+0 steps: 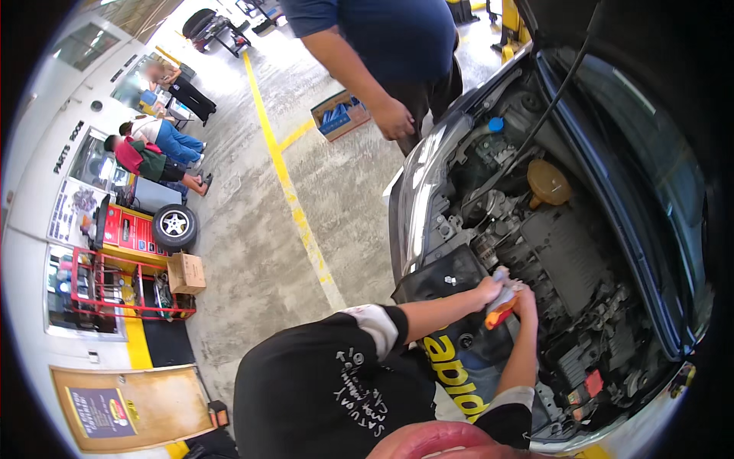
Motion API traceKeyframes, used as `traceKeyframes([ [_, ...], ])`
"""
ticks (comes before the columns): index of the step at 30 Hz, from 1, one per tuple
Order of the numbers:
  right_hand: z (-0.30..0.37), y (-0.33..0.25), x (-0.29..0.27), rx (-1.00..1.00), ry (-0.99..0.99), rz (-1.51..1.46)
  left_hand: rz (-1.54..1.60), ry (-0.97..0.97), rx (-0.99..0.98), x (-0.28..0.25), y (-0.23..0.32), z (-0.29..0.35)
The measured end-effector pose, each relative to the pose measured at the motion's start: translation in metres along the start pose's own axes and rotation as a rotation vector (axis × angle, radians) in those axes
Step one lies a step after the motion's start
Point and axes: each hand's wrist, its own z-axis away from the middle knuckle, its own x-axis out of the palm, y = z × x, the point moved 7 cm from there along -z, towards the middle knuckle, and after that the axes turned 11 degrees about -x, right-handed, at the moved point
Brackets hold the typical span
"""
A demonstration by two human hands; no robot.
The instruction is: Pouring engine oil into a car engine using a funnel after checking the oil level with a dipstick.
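Observation:
Over the front of an open engine bay (566,252), my left hand (488,290) and my right hand (524,301) are close together. Both are closed on a crumpled orange and greyish-white cloth (501,310), whose orange end hangs down between them. A black fender cover (443,280) with large yellow lettering drapes over the car's front edge beneath my forearms. Beyond my hands, a tan funnel (548,183) stands in the engine. My fingertips are too small to make out in detail.
A co-worker's hand (393,118) hangs beside the car's far front corner. A prop rod (562,88) slants across the bay. On the floor lies a box of blue items (339,115). Leftward are a wheel (175,227), a red tool cart (134,228) and several people.

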Motion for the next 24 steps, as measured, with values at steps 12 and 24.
traceKeyframes([
  [12, 0.031, -0.007, 0.032, 0.182, -0.218, 0.088, 0.816, -0.367, -0.213, -0.098, -0.157, 0.136],
  [24, 0.025, 0.021, 0.051, 0.333, -0.156, 0.136, 0.773, -0.625, -0.505, -0.102, -0.105, 0.091],
])
